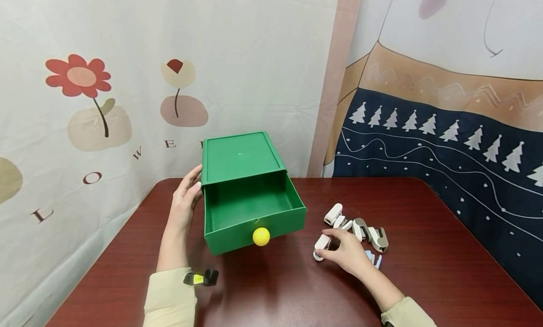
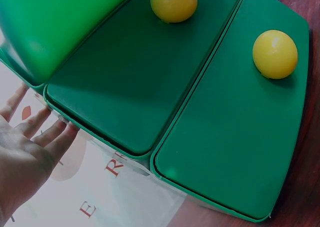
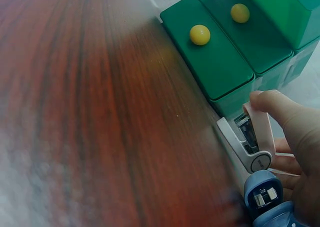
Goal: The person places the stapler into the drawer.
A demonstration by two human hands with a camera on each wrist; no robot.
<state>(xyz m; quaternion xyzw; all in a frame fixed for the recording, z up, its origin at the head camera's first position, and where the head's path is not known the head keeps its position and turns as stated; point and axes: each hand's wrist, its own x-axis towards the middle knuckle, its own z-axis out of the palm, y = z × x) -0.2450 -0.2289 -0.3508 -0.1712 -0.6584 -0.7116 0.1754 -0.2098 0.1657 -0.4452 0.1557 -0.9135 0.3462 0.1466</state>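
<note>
A green drawer cabinet (image 1: 239, 157) stands on the table with its top drawer (image 1: 254, 225) pulled out and bare inside; a yellow round knob (image 1: 261, 236) is on its front. In the left wrist view, two lower drawers (image 2: 215, 152) are closed, each with a yellow knob (image 2: 275, 54). My left hand (image 1: 184, 204) rests against the cabinet's left side, fingers extended. To the right of the drawer, my right hand (image 1: 349, 252) pinches a small white stapler (image 1: 322, 242) between thumb and fingers. The right wrist view shows this stapler (image 3: 261, 129) with its arms spread.
Behind my right hand lie several small staplers: white ones (image 1: 333, 213) and grey-and-white ones (image 1: 379, 239). A blue stapler (image 3: 263, 191) lies by the right hand, partly hidden in the head view. A printed cloth (image 1: 263, 58) hangs behind the dark red table (image 1: 271, 289).
</note>
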